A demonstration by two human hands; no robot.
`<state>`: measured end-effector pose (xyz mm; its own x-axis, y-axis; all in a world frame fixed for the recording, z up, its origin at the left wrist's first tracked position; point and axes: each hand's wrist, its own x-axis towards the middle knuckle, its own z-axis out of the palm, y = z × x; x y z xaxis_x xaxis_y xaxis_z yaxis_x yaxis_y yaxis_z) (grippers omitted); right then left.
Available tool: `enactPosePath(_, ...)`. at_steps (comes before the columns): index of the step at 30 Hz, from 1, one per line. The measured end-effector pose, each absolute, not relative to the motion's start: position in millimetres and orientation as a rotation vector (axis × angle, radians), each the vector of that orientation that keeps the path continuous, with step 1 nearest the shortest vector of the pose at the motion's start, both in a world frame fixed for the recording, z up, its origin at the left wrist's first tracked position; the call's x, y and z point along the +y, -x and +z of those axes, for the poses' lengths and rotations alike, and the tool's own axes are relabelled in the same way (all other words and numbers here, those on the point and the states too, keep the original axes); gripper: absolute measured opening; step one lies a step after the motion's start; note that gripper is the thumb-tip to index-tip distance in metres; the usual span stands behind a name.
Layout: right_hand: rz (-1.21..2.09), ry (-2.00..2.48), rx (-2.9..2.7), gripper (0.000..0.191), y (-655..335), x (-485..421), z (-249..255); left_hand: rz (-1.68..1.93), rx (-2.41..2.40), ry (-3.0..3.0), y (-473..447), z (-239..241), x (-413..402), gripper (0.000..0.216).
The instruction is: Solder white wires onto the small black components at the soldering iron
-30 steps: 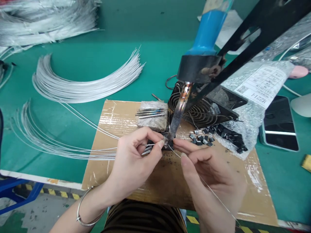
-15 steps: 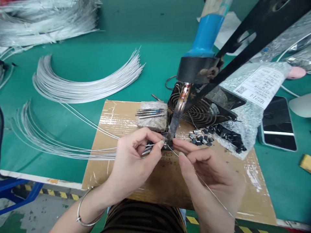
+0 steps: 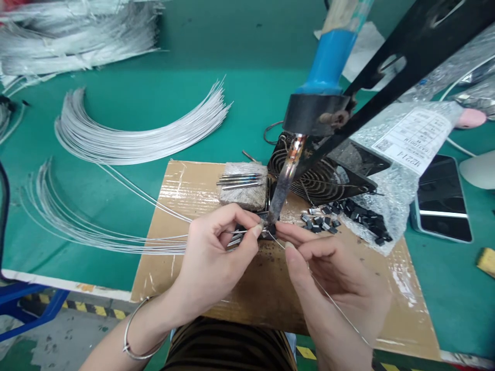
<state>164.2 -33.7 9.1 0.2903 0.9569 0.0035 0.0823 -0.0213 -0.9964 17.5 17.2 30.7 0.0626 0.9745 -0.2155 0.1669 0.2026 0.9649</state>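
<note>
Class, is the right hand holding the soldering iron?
No, the right hand pinches a thin wire, while the iron sits in a black holder.

A thin white wire (image 3: 240,231) lies level, its end at a small black part (image 3: 269,230). Silvery solder (image 3: 340,310) slants up to it.

On the worktop (image 3: 240,93), your phone (image 3: 444,198) lies at the right edge, a heap of white wire (image 3: 77,36) in the far left corner.

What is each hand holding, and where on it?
Left hand pinches thin white wires near their ends; right hand pinches a thin metal strand near its tip, both at the soldering iron.
</note>
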Motion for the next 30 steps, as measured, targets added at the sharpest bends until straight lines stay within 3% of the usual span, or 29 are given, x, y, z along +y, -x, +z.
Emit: enactPosePath(30,0.932,1.431,-0.984,0.019,-158.2,-34.2,13.6,0.945,1.370,-1.252,-17.9,29.3,14.8,0.011)
